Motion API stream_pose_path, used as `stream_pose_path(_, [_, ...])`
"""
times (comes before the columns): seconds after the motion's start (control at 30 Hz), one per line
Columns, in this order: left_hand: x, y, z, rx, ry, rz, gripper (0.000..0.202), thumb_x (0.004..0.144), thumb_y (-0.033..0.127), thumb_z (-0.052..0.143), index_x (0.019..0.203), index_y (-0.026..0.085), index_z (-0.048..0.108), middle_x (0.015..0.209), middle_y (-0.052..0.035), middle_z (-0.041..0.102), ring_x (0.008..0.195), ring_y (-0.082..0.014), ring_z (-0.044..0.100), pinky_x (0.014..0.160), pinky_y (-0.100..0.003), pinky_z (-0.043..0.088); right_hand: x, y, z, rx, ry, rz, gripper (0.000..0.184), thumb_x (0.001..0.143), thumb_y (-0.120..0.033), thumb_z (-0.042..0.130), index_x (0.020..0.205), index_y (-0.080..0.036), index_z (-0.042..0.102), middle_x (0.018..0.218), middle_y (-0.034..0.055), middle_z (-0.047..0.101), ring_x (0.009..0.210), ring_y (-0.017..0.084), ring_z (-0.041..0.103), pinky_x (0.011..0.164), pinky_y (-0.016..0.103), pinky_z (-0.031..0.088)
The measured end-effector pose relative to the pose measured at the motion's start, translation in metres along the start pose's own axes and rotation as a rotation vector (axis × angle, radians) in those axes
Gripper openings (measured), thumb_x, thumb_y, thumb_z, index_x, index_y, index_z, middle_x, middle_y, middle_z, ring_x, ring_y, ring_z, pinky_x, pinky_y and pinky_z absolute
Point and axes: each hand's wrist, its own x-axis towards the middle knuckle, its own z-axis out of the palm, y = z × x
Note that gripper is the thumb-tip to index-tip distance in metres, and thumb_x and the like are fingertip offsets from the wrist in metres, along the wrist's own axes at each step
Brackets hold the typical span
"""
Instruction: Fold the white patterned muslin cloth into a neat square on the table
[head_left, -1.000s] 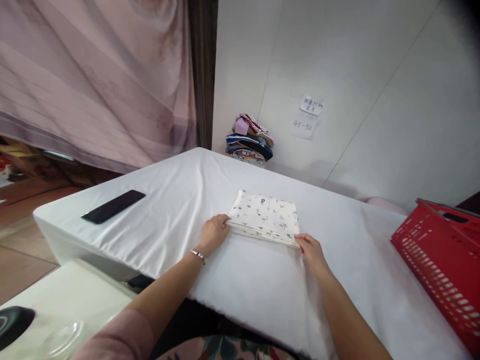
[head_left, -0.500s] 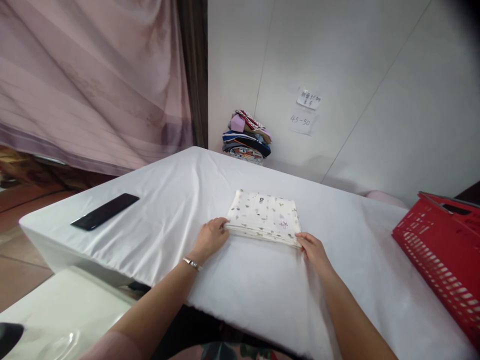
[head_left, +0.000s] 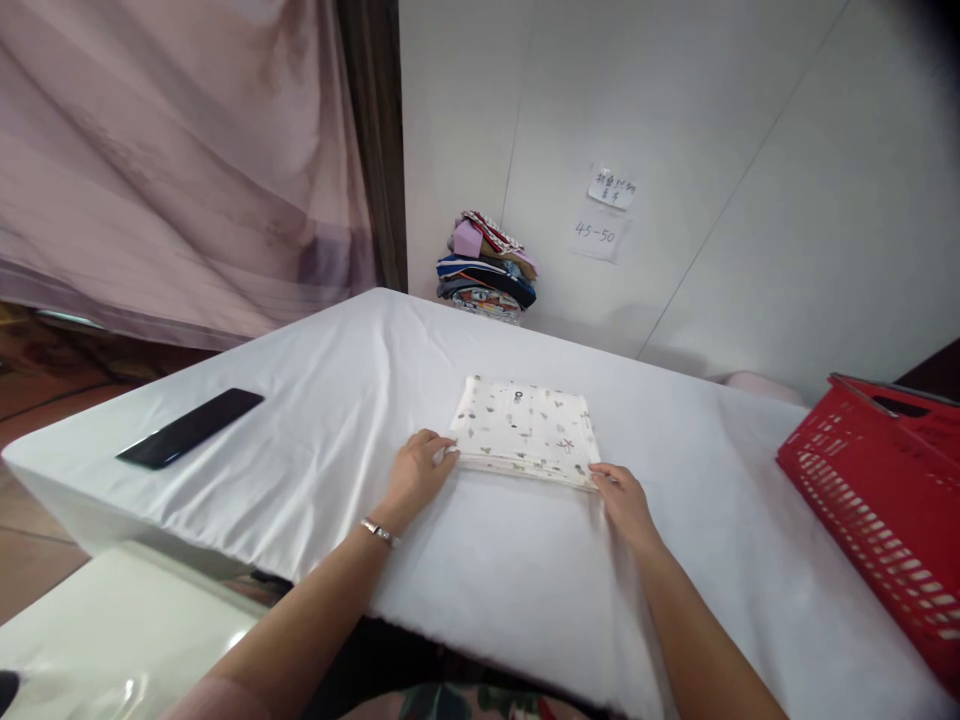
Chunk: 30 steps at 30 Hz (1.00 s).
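Observation:
A white cloth (head_left: 525, 430) with small scattered prints lies folded into a layered rectangle on the white-covered table (head_left: 495, 560). My left hand (head_left: 418, 470) pinches its near left corner between thumb and fingers. At the near right corner, my right hand (head_left: 624, 500) grips the edge the same way. The cloth rests flat, its folded layers showing along the near side. A bracelet sits on my left wrist.
A black phone-like slab (head_left: 191, 428) lies on the table's left. To the right stands a red plastic basket (head_left: 870, 490). Folded clothes (head_left: 487, 265) are stacked beyond the far edge by the wall. A pale glossy surface (head_left: 112, 630) is at lower left.
The view has shifted slightly. Both hands stay at the near corners of the cloth, and the near edge looks a little flatter.

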Motion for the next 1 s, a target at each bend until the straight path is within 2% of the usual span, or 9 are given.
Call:
stream_pose_path(0.1, [0.003,0.005,-0.002,0.091,0.032,0.154,0.025,0.082,0.026,0.051,0.104,0.025,0.064,0.109,-0.0066,0.058,0.1,-0.0233,0.053,0.085,-0.038,0.042,-0.003,-0.007,-0.001,-0.233,0.068,-0.264,0.025,0.077,-0.03,0.051,0.092,-0.023,0.071,0.118,0.008,0.055,0.1,0.025,0.054,0.083,0.039,0.044])
stream_pose_path(0.17, [0.006,0.009,-0.002,0.126,-0.007,0.224,0.028,0.083,0.021,0.048,0.107,0.026,0.062,0.112,-0.0067,0.059,0.103,-0.0241,0.05,0.087,-0.04,0.041,-0.005,-0.018,0.002,-0.357,0.086,-0.453,0.028,0.08,-0.026,0.049,0.101,-0.024,0.068,0.127,0.0079,0.05,0.112,0.028,0.046,0.091,0.045,0.04])
stream_pose_path(0.3, [0.012,0.016,-0.002,0.132,-0.099,0.262,0.026,0.085,0.019,0.043,0.097,0.023,0.066,0.1,-0.0068,0.062,0.096,-0.0229,0.052,0.082,-0.039,0.042,-0.006,-0.038,0.019,-0.399,-0.073,-0.667,0.03,0.087,-0.022,0.043,0.108,-0.027,0.064,0.119,0.0062,0.057,0.11,0.026,0.049,0.092,0.045,0.039])
stream_pose_path(0.43, [0.012,0.014,-0.003,0.097,-0.098,0.306,0.025,0.086,0.019,0.041,0.092,0.022,0.065,0.095,-0.0071,0.062,0.093,-0.022,0.052,0.081,-0.038,0.041,0.001,-0.032,0.034,-0.346,-0.166,-0.702,0.028,0.089,-0.022,0.043,0.102,-0.026,0.067,0.103,0.0062,0.064,0.098,0.023,0.054,0.086,0.042,0.043])
stream_pose_path(0.57, [0.006,0.007,-0.003,0.085,-0.091,0.372,0.024,0.088,0.021,0.04,0.092,0.022,0.064,0.094,-0.0068,0.062,0.092,-0.0209,0.052,0.081,-0.037,0.042,0.004,-0.012,0.036,-0.276,-0.148,-0.755,0.027,0.091,-0.025,0.043,0.1,-0.025,0.068,0.1,0.0065,0.064,0.096,0.022,0.055,0.085,0.04,0.045])
stream_pose_path(0.7, [0.001,0.003,-0.004,0.063,-0.105,0.414,0.022,0.087,0.021,0.042,0.089,0.022,0.064,0.09,-0.0062,0.062,0.088,-0.0199,0.052,0.079,-0.035,0.043,0.0,-0.006,0.035,-0.259,-0.124,-0.79,0.028,0.091,-0.024,0.041,0.102,-0.025,0.067,0.101,0.0075,0.063,0.095,0.022,0.055,0.084,0.042,0.046])
stream_pose_path(0.87, [0.021,0.011,-0.011,-0.038,-0.085,0.285,0.03,0.089,0.031,0.041,0.072,0.021,0.064,0.08,-0.0045,0.061,0.079,-0.0166,0.054,0.076,-0.033,0.046,-0.001,-0.007,0.037,-0.274,-0.118,-0.798,0.029,0.09,-0.022,0.042,0.103,-0.027,0.068,0.102,0.0078,0.063,0.095,0.023,0.056,0.083,0.042,0.047])
stream_pose_path(0.97, [0.043,0.017,-0.006,-0.037,0.019,0.283,0.022,0.087,0.027,0.045,0.093,0.022,0.065,0.099,-0.0063,0.063,0.096,-0.0193,0.054,0.086,-0.036,0.045,0.001,-0.006,0.039,-0.269,-0.116,-0.805,0.027,0.089,-0.024,0.044,0.102,-0.028,0.068,0.101,0.0077,0.064,0.095,0.024,0.057,0.082,0.043,0.048])
stream_pose_path(1.0, [0.049,0.018,-0.001,-0.03,0.017,0.292,0.022,0.086,0.026,0.047,0.1,0.022,0.064,0.108,-0.0069,0.062,0.103,-0.0205,0.053,0.089,-0.037,0.044,0.002,-0.006,0.039,-0.264,-0.118,-0.802,0.027,0.089,-0.025,0.045,0.102,-0.028,0.068,0.1,0.0076,0.065,0.094,0.024,0.058,0.081,0.043,0.048])
